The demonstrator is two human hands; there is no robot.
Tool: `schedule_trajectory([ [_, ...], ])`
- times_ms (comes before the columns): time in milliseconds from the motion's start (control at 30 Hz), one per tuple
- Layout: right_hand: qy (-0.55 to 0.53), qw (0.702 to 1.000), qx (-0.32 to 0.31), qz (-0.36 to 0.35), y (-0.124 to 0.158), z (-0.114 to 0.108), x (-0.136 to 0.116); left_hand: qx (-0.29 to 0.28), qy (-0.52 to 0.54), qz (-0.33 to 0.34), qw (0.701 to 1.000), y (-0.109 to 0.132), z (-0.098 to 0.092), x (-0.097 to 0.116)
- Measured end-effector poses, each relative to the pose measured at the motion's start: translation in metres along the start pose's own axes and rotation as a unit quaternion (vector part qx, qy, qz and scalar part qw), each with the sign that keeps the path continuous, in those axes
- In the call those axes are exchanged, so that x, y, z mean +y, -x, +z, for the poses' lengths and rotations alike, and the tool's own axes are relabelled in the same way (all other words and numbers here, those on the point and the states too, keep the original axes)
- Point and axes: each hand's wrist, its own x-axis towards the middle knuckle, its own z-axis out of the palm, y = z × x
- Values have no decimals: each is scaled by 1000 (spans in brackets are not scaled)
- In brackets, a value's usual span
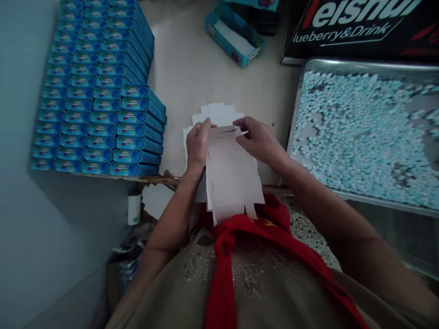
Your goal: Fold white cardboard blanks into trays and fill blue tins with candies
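A white cardboard box blank lies in front of me, its far end bent up into a narrow flap with a slot. My left hand grips its left edge near that end, thumb along the side. My right hand has thumb and fingers curled around the flap's right corner. More flat white blanks lie in a pile underneath and beyond, with stepped edges. The near end of the blank hangs over the table edge towards my red apron. The undersides of my fingers are partly hidden.
Stacked blue boxes rise on the table at the left. An open blue box sits at the back. To the right, a metal tray holds many pale blue and white pieces, with a black printed carton behind it.
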Motion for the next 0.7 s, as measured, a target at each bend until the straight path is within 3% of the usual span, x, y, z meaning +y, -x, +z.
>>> schedule_trajectory([
  [333,35,998,-49,-28,-21,-9,0,-20,6,-46,999,3,-6,-3],
  [433,3,999,-47,-17,-27,-12,5,-38,-70,-15,997,3,-12,1],
  [567,-53,993,-106,-15,-46,-14,5,-119,-184,53,974,-11,-21,0],
  [700,106,981,-130,-93,-67,1,-10,-143,-255,112,950,-36,-20,-7],
])
